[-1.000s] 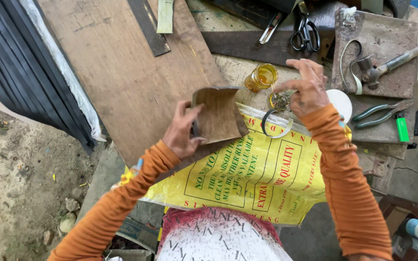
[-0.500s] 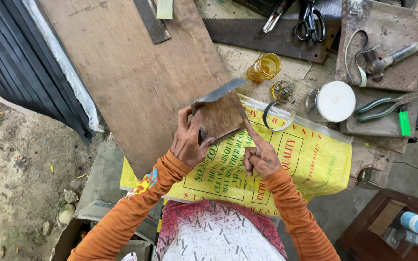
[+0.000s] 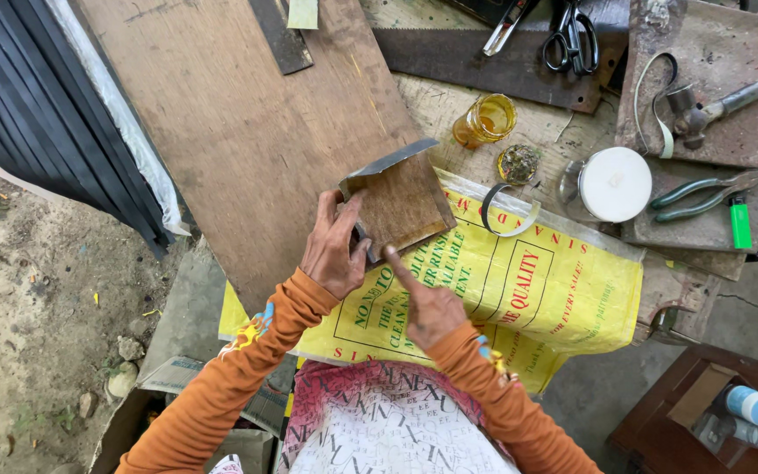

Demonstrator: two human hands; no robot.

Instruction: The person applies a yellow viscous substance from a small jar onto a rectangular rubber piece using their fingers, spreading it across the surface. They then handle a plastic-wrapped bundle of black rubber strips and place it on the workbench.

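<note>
My left hand (image 3: 333,246) grips a small flat brown piece with a grey edge (image 3: 401,195), holding it tilted over a yellow printed sack (image 3: 537,290). My right hand (image 3: 425,303) holds nothing; its index finger points up and touches the lower edge of the brown piece. Both arms wear orange sleeves.
A wide wooden board (image 3: 239,123) lies at the left. Behind the sack stand a glass of amber liquid (image 3: 487,119), a small round lid (image 3: 519,162), a strap loop (image 3: 509,209) and a white-lidded jar (image 3: 611,183). Scissors (image 3: 572,39), hammer (image 3: 717,104), pliers (image 3: 704,195), green lighter (image 3: 740,222) lie at right.
My right hand came back from the jars at the far right to the brown piece, now touching it with one finger. My left hand keeps holding the piece, raised slightly.
</note>
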